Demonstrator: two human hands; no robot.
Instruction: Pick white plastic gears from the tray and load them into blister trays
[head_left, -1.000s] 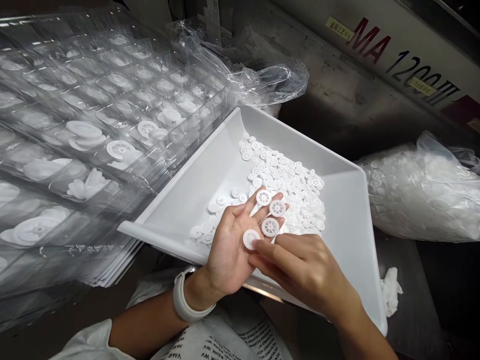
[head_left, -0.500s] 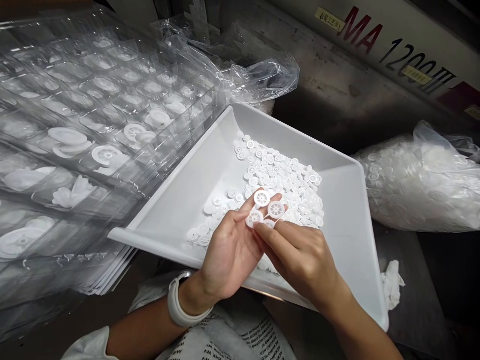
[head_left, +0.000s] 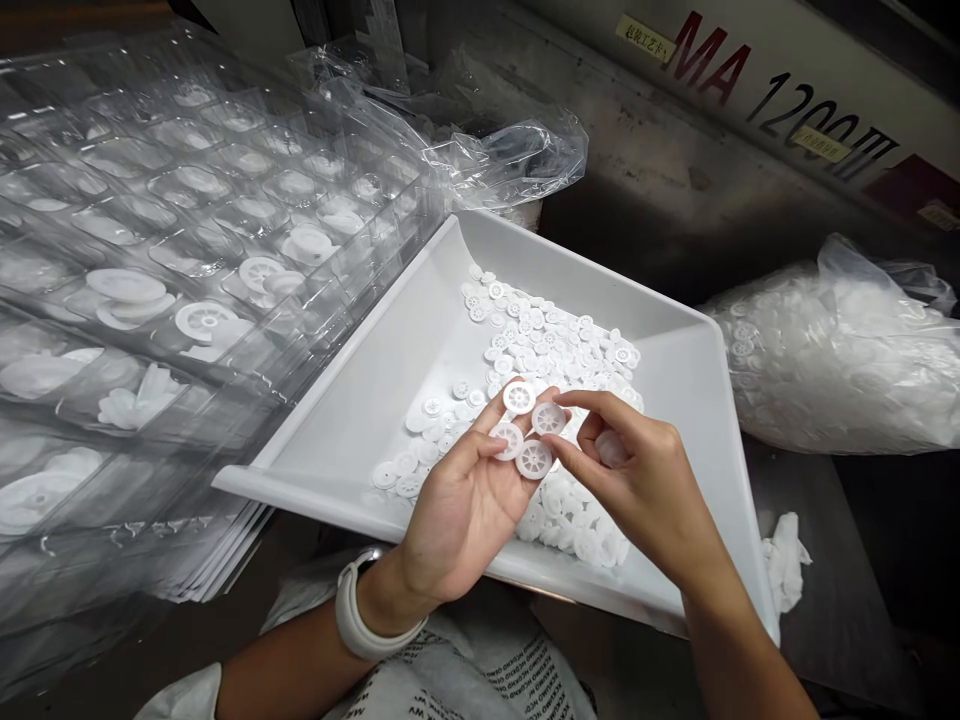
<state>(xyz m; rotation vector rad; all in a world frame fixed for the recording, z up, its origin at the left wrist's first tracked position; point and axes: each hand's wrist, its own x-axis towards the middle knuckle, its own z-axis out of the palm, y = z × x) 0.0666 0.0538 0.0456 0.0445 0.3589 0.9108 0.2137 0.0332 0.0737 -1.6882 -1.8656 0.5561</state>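
Four white plastic wheels [head_left: 534,460] sit on the open left hand [head_left: 457,510]; the right fingers [head_left: 592,402] pinch one more wheel [head_left: 611,448] above the white tray [head_left: 360,400].

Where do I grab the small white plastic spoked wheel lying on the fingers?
Pinch the small white plastic spoked wheel by its round outer rim, coming from above on the right hand's side. It lies on the left hand's fingers, so the rim is likely the easiest part to reach.
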